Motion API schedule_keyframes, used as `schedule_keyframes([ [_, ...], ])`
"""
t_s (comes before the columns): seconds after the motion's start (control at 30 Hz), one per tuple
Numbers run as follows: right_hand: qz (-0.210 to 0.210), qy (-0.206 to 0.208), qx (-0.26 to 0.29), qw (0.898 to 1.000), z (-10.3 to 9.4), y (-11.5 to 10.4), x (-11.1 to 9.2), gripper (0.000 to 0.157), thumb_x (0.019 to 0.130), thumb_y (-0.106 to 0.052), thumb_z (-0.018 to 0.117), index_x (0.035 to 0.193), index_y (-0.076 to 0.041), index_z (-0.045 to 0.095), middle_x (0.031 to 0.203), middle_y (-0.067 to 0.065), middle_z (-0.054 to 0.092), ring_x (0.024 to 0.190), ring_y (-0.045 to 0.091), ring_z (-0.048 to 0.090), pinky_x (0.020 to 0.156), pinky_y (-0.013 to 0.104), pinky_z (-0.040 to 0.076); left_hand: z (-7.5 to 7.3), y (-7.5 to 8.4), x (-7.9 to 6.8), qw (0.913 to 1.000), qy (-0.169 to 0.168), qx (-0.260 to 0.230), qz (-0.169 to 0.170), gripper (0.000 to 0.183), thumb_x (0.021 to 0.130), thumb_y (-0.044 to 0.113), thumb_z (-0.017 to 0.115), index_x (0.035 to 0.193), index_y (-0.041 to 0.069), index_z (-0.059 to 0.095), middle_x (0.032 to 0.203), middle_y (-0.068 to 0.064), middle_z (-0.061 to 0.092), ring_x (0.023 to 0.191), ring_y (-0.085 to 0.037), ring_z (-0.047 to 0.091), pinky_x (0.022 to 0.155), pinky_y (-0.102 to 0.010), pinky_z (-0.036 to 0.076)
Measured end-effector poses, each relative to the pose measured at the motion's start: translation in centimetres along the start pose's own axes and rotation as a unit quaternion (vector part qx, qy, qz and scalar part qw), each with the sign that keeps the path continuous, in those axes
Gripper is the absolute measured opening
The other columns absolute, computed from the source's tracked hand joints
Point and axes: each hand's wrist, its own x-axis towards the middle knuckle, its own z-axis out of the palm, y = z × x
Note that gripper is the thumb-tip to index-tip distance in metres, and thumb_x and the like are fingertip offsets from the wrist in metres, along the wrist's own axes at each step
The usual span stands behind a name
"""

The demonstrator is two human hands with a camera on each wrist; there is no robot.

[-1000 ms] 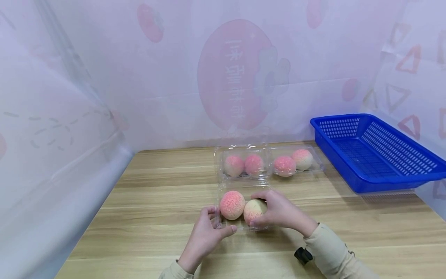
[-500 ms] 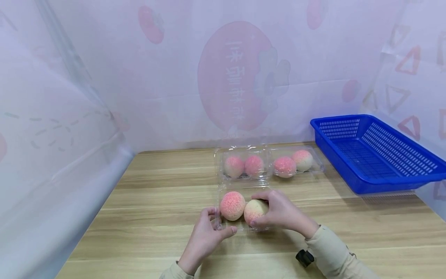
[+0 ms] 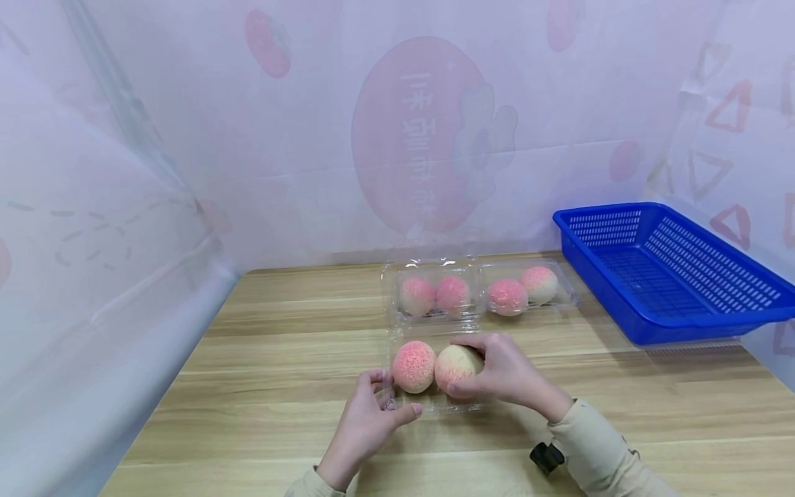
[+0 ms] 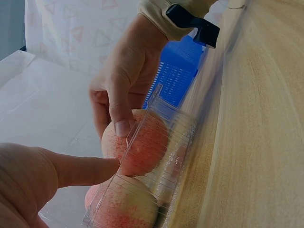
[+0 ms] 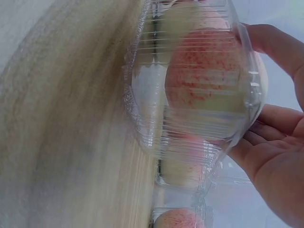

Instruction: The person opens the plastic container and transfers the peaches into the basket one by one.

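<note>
My right hand [image 3: 506,369] grips a cream-and-pink speckled peach [image 3: 458,367], thumb at the front and fingers over the far side. That peach sits at the right of a clear plastic box [image 3: 437,406], touching or nearly touching a pinker peach [image 3: 414,366] on the left. My left hand [image 3: 366,422] holds the box at its near left corner; its thumb lies along the front rim. Through the box wall in the right wrist view, the gripped peach [image 5: 204,71] shows its red speckles. The left wrist view shows the right thumb pressing the peach [image 4: 147,142].
Behind the box, two peaches [image 3: 435,295] are seen through clear plastic. To their right, another clear box [image 3: 566,293] holds two more. A blue slotted basket [image 3: 658,321] stands at the right edge of the wooden table [image 3: 279,345]. Printed curtains hang behind and beside it.
My right hand has moved slightly up and right and turned the gripped peach, which now sits a little higher beside the other one. The left hand has stayed in place.
</note>
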Motion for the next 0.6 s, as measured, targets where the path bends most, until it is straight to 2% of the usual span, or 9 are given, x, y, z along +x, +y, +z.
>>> schedule_keyframes([
  [0.3, -0.008, 0.016, 0.028, 0.999, -0.19, -0.04, -0.08, 0.063, 0.064, -0.030, 0.093, 0.116, -0.004, 0.070, 0.110, 0.010, 0.070, 0.092, 0.018, 0.066, 0.074, 0.027, 0.058, -0.03, -0.04, 0.08, 0.9998, -0.009, -0.019, -0.001, 0.082, 0.072, 0.013, 0.088, 0.130, -0.012, 0.036, 0.136, -0.038, 0.040, 0.125, -0.047, 0.048, 0.096, -0.044, 0.050],
  [0.6, -0.003, 0.035, 0.053, 0.998, -0.26, -0.13, 0.10, 0.066, 0.063, -0.025, 0.094, 0.119, -0.002, 0.068, 0.112, 0.009, 0.070, 0.092, 0.017, 0.068, 0.074, 0.027, 0.058, -0.01, 0.02, 0.03, 0.9999, -0.005, -0.008, -0.003, 0.082, 0.071, 0.015, 0.088, 0.130, -0.011, 0.037, 0.135, -0.037, 0.042, 0.124, -0.046, 0.049, 0.098, -0.045, 0.049],
])
